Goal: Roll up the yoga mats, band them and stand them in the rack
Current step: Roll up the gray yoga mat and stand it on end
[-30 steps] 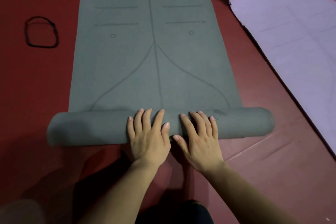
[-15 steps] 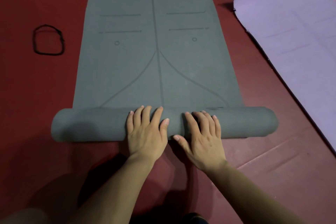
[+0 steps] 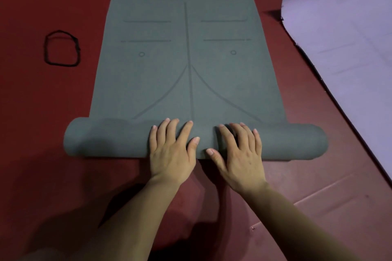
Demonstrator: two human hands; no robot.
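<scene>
A grey-green yoga mat (image 3: 182,74) with printed alignment lines lies flat on the red floor, its near end wound into a thick roll (image 3: 106,139) that runs left to right. My left hand (image 3: 171,150) presses on the middle of the roll with straight, spread fingers. Just to its right, my right hand (image 3: 237,154) lies on the roll the same way, fingers straight. A black elastic band (image 3: 61,48) lies in a loop on the floor left of the mat.
A lilac yoga mat (image 3: 343,38) lies unrolled at the right, its edge slanting toward the lower right. The floor (image 3: 318,186) is dark red padding with seams. The grey-green mat's far end runs into shadow at the top. No rack is in view.
Both hands have pushed the roll away from me, so it is slightly thicker and less of the curved lines shows. The view has shifted forward with it.
</scene>
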